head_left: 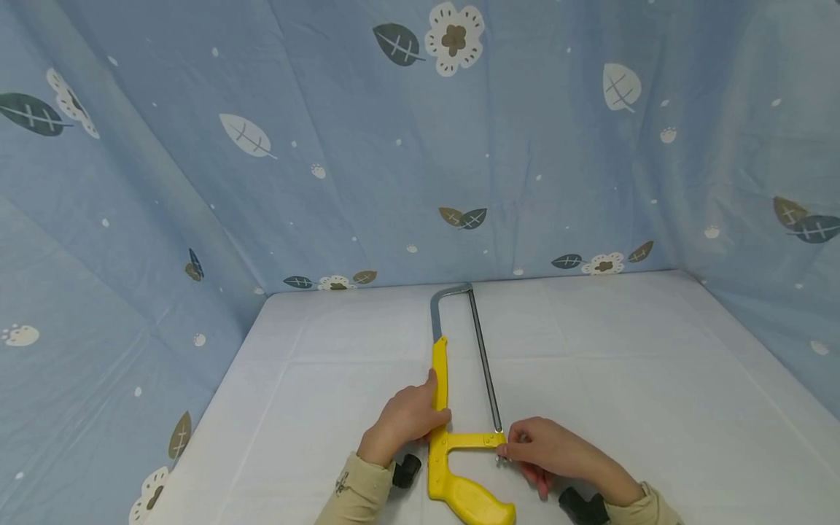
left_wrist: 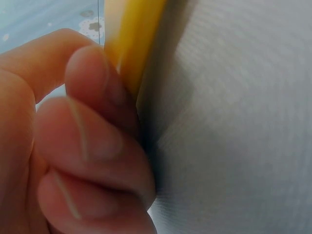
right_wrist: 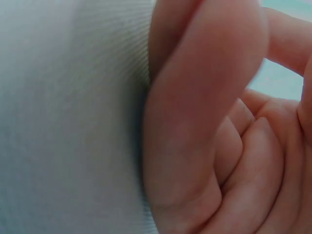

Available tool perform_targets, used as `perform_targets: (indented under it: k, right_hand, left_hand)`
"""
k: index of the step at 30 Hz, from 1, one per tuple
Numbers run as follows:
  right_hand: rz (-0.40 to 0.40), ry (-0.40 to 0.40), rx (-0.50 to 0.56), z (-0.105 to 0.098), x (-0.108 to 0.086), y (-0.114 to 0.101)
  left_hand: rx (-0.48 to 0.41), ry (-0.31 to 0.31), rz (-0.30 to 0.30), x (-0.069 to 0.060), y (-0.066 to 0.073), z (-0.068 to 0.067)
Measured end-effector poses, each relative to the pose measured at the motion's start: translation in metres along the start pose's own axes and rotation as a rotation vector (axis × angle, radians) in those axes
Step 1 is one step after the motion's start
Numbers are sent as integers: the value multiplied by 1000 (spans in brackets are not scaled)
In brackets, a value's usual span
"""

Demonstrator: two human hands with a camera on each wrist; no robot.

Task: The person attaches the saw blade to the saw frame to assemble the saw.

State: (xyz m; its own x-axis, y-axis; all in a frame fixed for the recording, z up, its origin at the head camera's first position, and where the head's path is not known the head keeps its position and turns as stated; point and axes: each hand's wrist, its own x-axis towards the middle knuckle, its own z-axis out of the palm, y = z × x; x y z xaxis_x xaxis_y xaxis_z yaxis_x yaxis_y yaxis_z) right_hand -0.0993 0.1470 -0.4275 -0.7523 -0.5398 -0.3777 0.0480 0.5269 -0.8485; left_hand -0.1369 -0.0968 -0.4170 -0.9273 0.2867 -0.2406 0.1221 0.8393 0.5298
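A hacksaw (head_left: pixel 440 452) with a yellow frame and handle lies on the white cloth, its handle toward me. Its grey metal bow (head_left: pixel 436 313) curves round at the far end, and the narrow blade (head_left: pixel 484 357) runs along the right side. My left hand (head_left: pixel 408 414) grips the yellow frame, thumb across it and index finger along its edge. At the blade's near end, my right hand (head_left: pixel 551 448) pinches by the small silver wing nut (head_left: pixel 502 461), which the fingertips partly cover. In the right wrist view only curled fingers (right_wrist: pixel 195 112) show; the nut is hidden there.
White cloth (head_left: pixel 328 394) covers the table on both sides of the saw. A blue patterned curtain (head_left: pixel 354 160) hangs behind and at the sides. Black wrist devices (head_left: pixel 407 471) sit near both wrists.
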Motion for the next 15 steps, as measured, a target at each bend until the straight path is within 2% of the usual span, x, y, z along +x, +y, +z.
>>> perform_targets:
  k: [6, 15]
  right_hand:
    - [-12, -5, -25, 1, -1, -1]
    - [-7, -14, -5, 2, -3, -2]
  left_hand:
    - [3, -1, -4, 1, -1, 0]
    - [-2, -7, -7, 0, -1, 0]
